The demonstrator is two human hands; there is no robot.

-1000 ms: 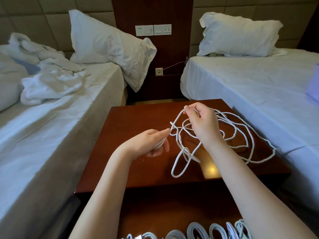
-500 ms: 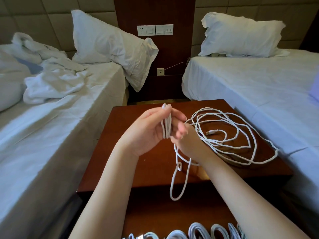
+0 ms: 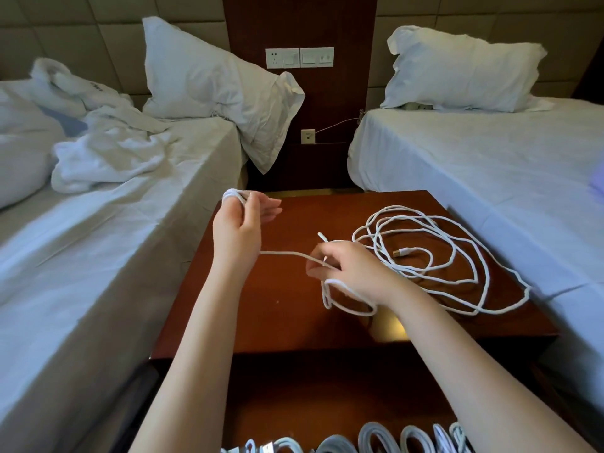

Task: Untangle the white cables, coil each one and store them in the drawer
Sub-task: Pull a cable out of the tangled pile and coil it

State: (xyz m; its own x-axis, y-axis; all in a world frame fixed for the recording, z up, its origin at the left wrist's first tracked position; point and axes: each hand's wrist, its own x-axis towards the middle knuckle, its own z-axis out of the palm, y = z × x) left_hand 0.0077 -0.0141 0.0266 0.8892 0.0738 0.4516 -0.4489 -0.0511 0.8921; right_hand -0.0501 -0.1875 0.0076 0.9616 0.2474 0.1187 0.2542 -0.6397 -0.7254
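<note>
Hands, joined earlier, are now parted. White cable (image 3: pixel 284 253) is held looped in the curled grip of the left hand (image 3: pixel 240 227), pinched by the right hand (image 3: pixel 354 269), and stretched between them.

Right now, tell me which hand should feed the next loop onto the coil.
The right hand, probably: it pinches the strand beside the loose cable, while the left hand is busy holding the coil.

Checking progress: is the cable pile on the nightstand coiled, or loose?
Loose, not coiled. The cable lies spread in uneven, crossing loops on the nightstand, with a plug bare in the middle.
</note>
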